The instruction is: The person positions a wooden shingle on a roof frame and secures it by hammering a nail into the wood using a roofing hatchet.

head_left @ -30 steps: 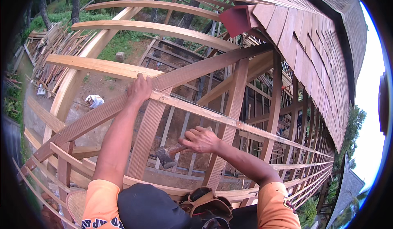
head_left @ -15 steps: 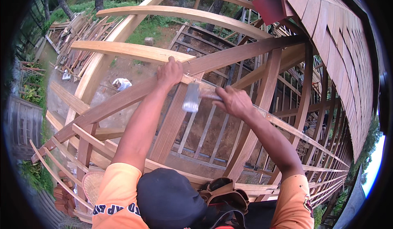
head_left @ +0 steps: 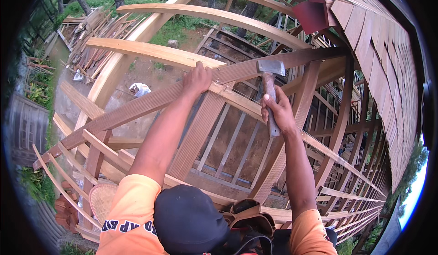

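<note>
In my raised right hand [head_left: 279, 108] is a hatchet [head_left: 271, 68] with a grey metal head and a worn handle. Its head points away from me, clear of the wood below. My left hand [head_left: 198, 80] is closed over a dark grooved rafter [head_left: 150, 97], with its knuckles against the lower edge of a pale batten [head_left: 150, 50]. Just right of that hand, the end of another pale batten [head_left: 242, 102] meets the rafter above a dark post [head_left: 198, 134]. The fingertips of my left hand are hidden.
Wooden shingles [head_left: 378, 50] cover the roof on the right, below a red end piece [head_left: 312, 17]. Curved pale battens surround me. Far below lie a lumber pile [head_left: 98, 45] and a white sack [head_left: 139, 89]. A leather tool pouch [head_left: 248, 214] hangs close to my body.
My right hand has lifted the hatchet up and to the right, away from the joint beside my left hand. The left hand keeps its place on the rafter.
</note>
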`<state>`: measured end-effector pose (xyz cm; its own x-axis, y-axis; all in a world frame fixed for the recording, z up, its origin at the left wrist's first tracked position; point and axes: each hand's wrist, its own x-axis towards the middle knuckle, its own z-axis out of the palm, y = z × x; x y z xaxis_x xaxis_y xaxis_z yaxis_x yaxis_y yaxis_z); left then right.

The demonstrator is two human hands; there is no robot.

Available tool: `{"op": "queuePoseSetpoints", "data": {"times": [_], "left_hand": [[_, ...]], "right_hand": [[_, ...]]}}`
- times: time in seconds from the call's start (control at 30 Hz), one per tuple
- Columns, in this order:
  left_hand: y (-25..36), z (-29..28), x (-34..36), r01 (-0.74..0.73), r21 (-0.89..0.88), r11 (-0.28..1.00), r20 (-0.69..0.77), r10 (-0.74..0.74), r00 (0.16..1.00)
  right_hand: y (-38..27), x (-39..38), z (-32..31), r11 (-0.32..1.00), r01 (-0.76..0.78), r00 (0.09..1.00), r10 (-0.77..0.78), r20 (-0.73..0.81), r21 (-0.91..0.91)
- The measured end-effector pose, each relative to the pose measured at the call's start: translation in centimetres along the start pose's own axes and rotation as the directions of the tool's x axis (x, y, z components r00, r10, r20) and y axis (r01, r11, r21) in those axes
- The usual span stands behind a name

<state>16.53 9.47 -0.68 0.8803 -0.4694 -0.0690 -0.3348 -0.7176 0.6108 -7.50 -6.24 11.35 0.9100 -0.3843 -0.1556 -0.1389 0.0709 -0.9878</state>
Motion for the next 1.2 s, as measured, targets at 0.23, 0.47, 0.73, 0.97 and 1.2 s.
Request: {"op": "queuePoseSetpoints", "data": {"times": [0.23, 0.47, 0.73, 0.97, 1.2], "left_hand": [[-0.3, -0.1, -0.2, -0.010, -0.031, 0.999, -0.040, 0.008, 0.999], [0.2, -0.3, -0.2, -0.002, -0.020, 1.000, -0.018, 0.001, 1.000], [-0.3, -0.9, -0.4, 0.023, -0.036, 0.999, 0.007, -0.023, 1.000], [-0.6, -0.1, 0.6, -0.028, -0.039, 0.999, 0.068, 0.030, 0.997], [-0.8, -0.4, 0.4, -0.075, 0.024, 0.997, 0.102, 0.072, 0.992]], "right_hand": [[-1.0, 2.4, 1.3, 0.803, -0.084, 0.858, 0.359, 0.367, -0.590], [-3.4, 4.6, 1.4, 0.952, 0.202, 0.941, -0.254, -0.225, -0.230], [3.4, -4.3, 4.6, 0.527, 0.189, 0.976, -0.004, 0.220, -0.828], [10.4, -8.9, 6.4, 0.147, 0.551, 0.822, 0.076, 0.564, -0.822], [3.7, -1.0, 4.3, 0.060, 0.248, 0.969, -0.025, 0.247, -0.967]]}}
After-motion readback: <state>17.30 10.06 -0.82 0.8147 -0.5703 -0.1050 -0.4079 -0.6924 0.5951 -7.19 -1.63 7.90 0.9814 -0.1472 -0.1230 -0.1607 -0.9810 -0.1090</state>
